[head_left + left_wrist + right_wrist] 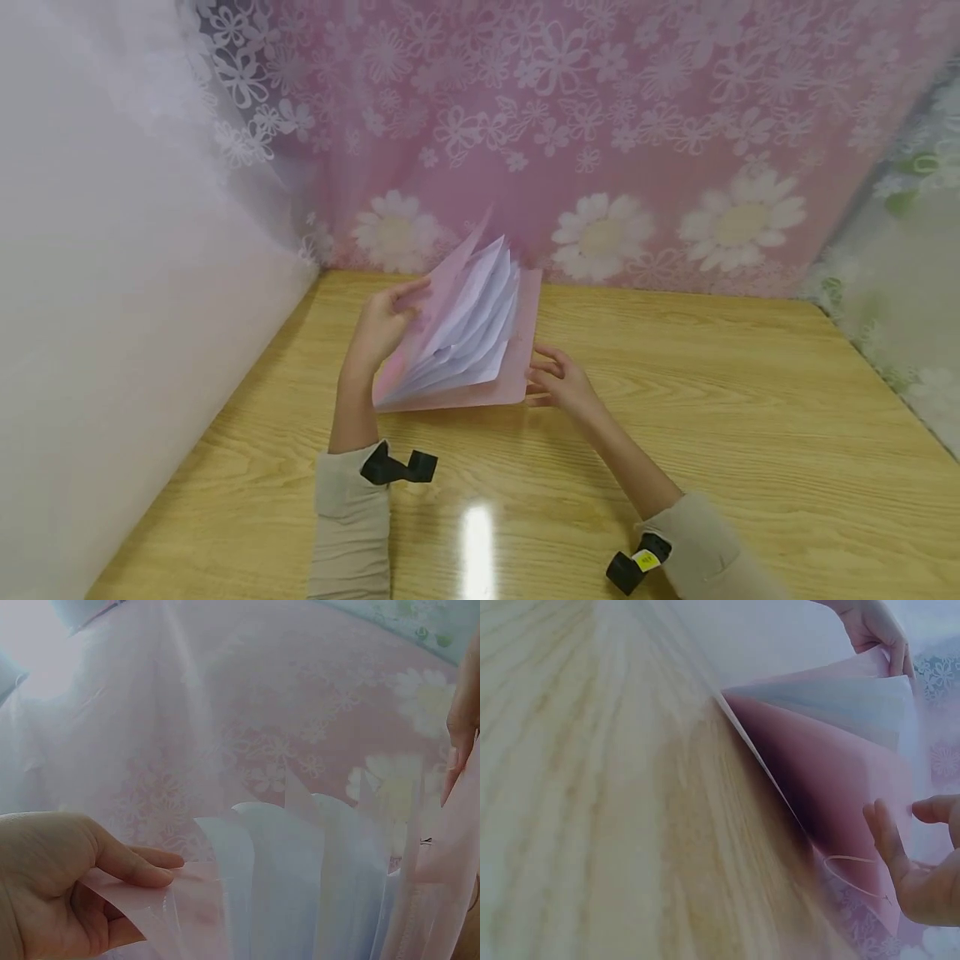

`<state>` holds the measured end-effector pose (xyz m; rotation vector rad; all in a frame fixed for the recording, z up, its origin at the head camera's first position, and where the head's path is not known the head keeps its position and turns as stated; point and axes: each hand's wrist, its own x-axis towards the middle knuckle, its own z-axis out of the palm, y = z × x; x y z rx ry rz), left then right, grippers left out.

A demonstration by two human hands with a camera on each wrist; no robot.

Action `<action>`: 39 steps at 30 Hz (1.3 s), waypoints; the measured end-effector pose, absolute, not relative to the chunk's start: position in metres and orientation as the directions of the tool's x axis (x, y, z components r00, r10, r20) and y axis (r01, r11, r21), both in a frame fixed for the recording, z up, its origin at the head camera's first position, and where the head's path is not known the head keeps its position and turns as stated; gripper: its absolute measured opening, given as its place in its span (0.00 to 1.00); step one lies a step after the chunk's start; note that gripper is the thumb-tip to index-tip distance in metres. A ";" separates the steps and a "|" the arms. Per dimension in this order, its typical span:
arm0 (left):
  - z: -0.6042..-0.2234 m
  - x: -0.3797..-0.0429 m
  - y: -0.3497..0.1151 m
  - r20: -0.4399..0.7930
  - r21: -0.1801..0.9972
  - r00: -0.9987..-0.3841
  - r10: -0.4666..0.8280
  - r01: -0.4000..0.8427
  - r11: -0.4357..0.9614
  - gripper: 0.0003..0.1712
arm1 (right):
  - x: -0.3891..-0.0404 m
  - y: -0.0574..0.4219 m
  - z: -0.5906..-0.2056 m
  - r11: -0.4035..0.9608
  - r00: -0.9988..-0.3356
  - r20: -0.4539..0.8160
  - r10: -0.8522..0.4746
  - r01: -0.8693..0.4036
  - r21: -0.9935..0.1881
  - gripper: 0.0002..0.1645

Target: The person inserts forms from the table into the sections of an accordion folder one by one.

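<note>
A pink notebook [517, 367] stands partly open above the wooden table, its white pages [480, 325] fanned out between the two covers. My left hand [382, 329] pinches the raised left cover, thumb on one side and fingers on the other; the left wrist view shows this hand [67, 885] close up. At the opposite cover's outer edge, my right hand [566, 383] holds on with thumb and fingers spread. A thin elastic loop [851, 859] hangs beside the right fingers in the right wrist view.
The wood-grain table [675, 400] spreads under both arms. Behind it hangs a pink curtain [480, 167] with white flowers. A pale sheet [112, 208] borders the left, and a flowered one [907, 292] the right. Black camera mounts [397, 465] sit on the wrists.
</note>
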<state>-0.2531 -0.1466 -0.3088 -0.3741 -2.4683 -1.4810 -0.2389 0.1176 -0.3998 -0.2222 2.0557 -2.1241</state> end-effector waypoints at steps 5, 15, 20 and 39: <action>-0.311 -0.254 -0.137 0.323 0.831 -0.939 0.116 0.340 0.440 0.25 | -0.233 0.120 -0.408 -0.072 -0.965 -0.006 -0.261 0.026 -0.997 0.34; -0.325 -0.260 -0.119 0.328 0.791 -0.927 0.181 0.375 0.485 0.23 | -0.240 0.130 -0.429 -0.059 -0.978 -0.042 -0.206 0.055 -0.997 0.33; -0.335 -0.263 -0.104 0.347 0.715 -0.900 0.262 0.435 0.548 0.23 | -0.245 0.136 -0.443 -0.104 -0.982 -0.064 -0.177 0.083 -0.991 0.32; -0.385 -0.260 -0.070 0.332 0.495 -0.777 0.534 0.626 0.603 0.20 | -0.246 0.137 -0.459 -0.063 -0.986 -0.032 -0.165 0.043 -0.997 0.28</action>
